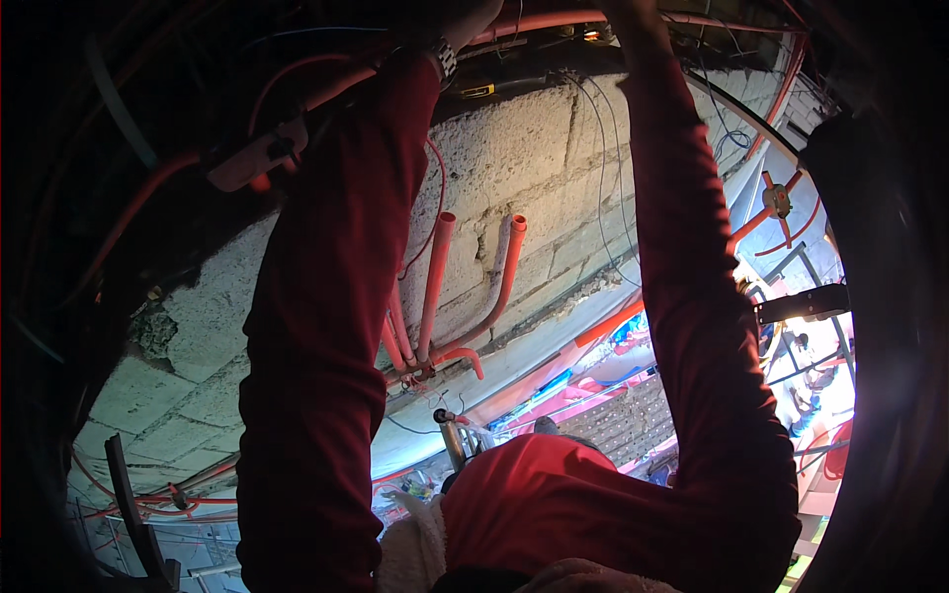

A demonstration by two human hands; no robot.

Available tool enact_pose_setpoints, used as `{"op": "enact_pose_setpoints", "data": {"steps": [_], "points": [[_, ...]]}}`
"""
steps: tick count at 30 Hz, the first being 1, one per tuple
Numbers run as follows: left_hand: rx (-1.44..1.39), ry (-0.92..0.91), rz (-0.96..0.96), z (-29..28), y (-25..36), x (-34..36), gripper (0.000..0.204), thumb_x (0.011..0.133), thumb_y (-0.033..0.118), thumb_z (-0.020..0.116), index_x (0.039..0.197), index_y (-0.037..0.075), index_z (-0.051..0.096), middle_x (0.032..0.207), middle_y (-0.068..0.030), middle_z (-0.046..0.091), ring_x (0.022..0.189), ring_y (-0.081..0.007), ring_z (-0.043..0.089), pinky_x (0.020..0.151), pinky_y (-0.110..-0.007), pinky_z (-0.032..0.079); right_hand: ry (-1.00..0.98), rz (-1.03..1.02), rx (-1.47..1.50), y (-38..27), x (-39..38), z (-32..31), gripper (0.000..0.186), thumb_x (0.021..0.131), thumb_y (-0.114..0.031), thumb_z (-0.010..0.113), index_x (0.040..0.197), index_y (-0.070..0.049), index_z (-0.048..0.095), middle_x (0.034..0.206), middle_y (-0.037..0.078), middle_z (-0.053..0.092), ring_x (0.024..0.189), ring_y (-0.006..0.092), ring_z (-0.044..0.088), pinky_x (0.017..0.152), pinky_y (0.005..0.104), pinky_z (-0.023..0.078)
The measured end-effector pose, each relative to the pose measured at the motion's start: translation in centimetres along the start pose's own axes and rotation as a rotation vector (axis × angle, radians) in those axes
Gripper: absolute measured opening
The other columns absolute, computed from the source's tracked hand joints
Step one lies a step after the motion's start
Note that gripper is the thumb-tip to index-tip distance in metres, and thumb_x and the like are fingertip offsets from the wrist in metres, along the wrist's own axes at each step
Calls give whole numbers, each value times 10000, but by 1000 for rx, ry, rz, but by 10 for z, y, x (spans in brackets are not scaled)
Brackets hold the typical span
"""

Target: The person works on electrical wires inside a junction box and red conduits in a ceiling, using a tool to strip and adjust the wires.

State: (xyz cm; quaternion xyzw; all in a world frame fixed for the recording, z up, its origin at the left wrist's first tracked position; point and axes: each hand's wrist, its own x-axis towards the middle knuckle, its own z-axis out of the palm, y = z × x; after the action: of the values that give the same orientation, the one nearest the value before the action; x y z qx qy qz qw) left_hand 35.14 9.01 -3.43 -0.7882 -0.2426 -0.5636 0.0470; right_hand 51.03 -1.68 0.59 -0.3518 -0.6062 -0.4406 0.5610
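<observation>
Both my arms, in dark red sleeves, stretch up to the top of the view. My left hand (473, 20), with a metal-banded watch (444, 61) at its wrist, is beside an orange conduit pipe (544, 19). Its fingers are cut off by the upper edge and shadow. My right hand (631, 12) is also cut off at the upper edge, by the same conduit. Whether either hand grips anything is hidden. Below and between them, a dark object with a yellow patch (477, 91) lies along the top of the block wall (534, 148).
Orange conduit stubs (435, 282) stand up against the wall, one bent pipe (512, 257) beside them. Thin dark cables (601, 168) hang down it. An orange junction box (778, 201) with pipes is at right. A grey box-like fitting (259, 153) hangs at left. Far below right are people (806, 390).
</observation>
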Motion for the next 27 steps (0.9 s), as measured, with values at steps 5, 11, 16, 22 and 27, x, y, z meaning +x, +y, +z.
{"op": "enact_pose_setpoints", "data": {"steps": [5,11,16,22,27], "points": [[39,-114,-111,8,26,8,271,891,240,612,786,-5,658,695,-210,636,700,-393,653,685,-515,507,-150,96,-58,76,28,72,250,954,-299,678,1082,-109,778,919,141,759,777,360,726,672,431,575],[4,-236,21,18,-3,6,386,888,406,690,815,27,695,652,-181,609,666,-360,640,651,-502,491,-392,233,-11,101,16,141,218,941,-252,684,1067,-95,768,930,152,749,805,351,717,700,418,568],[404,-34,665,23,-26,9,330,889,345,656,881,21,723,675,-196,637,645,-360,648,613,-498,473,-479,266,43,94,14,160,193,931,-213,690,1054,-83,760,939,161,740,827,343,709,724,408,562],[85,-360,-166,20,-3,23,275,828,254,645,876,-8,714,715,-246,681,656,-393,671,606,-504,473,-410,310,153,89,-6,130,165,918,-166,696,1038,-68,750,950,173,730,855,335,699,752,395,554],[202,-182,-136,34,-24,15,285,792,215,638,906,-31,723,835,-275,706,819,-433,707,720,-506,533,383,361,605,34,-89,73,107,895,-118,717,973,-51,746,836,183,719,809,335,690,721,374,543]]}}
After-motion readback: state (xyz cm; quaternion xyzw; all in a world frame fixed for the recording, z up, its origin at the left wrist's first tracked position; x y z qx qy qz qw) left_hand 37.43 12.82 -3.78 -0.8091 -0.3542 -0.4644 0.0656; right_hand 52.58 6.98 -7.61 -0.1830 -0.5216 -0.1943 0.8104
